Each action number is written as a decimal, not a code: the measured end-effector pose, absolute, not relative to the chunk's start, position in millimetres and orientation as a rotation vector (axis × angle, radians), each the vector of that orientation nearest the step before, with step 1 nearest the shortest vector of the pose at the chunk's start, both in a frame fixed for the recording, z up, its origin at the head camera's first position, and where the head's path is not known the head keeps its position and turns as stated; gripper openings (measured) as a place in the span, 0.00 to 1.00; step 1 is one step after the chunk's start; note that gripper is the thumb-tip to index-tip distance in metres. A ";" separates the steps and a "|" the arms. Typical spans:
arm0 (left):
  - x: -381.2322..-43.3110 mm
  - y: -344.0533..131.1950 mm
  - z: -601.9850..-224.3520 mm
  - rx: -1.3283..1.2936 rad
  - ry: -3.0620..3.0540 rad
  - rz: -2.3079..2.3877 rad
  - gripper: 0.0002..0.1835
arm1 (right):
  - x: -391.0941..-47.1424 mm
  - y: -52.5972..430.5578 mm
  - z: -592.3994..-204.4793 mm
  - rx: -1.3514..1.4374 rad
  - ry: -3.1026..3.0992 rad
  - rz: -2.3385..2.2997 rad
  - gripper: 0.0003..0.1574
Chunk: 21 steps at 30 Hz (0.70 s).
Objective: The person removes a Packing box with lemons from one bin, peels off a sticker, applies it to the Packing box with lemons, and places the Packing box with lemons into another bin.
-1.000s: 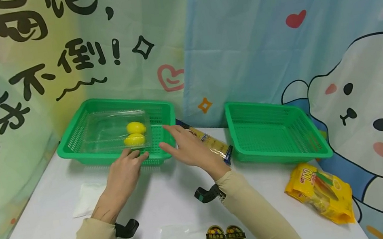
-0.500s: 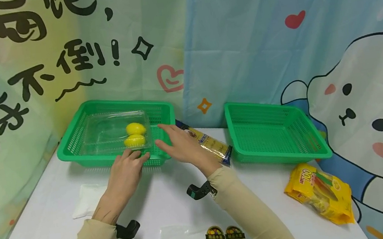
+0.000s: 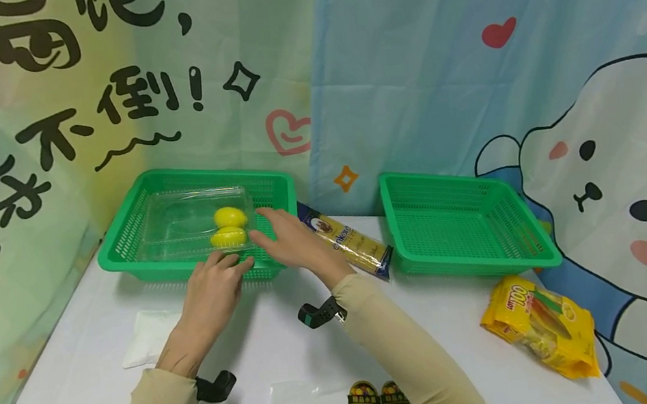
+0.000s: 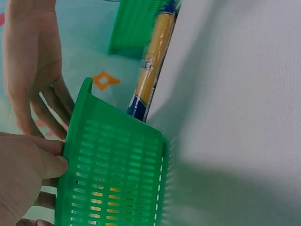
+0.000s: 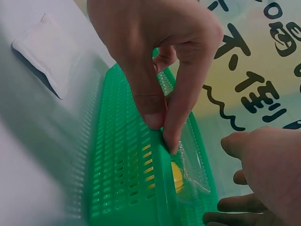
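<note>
A green basket [image 3: 153, 272] stands at the left of the table. In it lies a clear plastic box [image 3: 176, 217] with two lemons [image 3: 230, 217] at its right end. My left hand [image 3: 212, 290] pinches the basket's front rim; in the right wrist view the left thumb [image 5: 153, 117] lies outside the rim and a finger inside it. My right hand [image 3: 294, 240] reaches over the basket's right end, fingers extended beside the lemons and holding nothing. Whether its fingertips touch the box cannot be made out.
A second green basket [image 3: 475, 267] stands at the right. Between the baskets lies a gold and blue packet [image 3: 354, 242]. A yellow bag [image 3: 542, 326], a white pouch [image 3: 146, 337] and a sheet of round stickers [image 3: 307, 397] lie on the white table [image 3: 282, 346].
My right hand has moved left over the basket's right end, closer to the lemons, uncovering more of the gold packet. My left hand stays at the rim.
</note>
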<state>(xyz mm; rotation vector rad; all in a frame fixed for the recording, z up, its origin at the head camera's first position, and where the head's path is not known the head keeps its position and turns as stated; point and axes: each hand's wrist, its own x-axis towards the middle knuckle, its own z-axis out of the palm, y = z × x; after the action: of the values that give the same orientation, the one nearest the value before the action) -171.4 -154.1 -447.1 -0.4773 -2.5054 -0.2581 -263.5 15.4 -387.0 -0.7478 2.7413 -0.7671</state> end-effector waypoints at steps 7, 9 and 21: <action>-172.8 -155.6 -445.8 -0.471 -2.516 -0.332 0.16 | -271.9 4.4 -391.5 -0.718 2.747 -0.740 0.40; -173.6 -155.4 -445.4 -0.465 -2.516 -0.373 0.14 | -273.7 1.8 -393.1 -0.704 2.749 -0.736 0.40; -180.3 -149.3 -448.8 -0.348 -2.501 -0.444 0.13 | -285.1 -12.4 -401.6 -0.638 2.710 -0.755 0.41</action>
<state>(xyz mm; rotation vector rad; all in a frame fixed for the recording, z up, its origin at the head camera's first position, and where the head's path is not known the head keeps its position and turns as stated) -180.3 -149.3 -448.8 -0.3479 -2.5005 -0.4438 -285.1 -12.4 -401.6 -0.6379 2.7098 -0.7547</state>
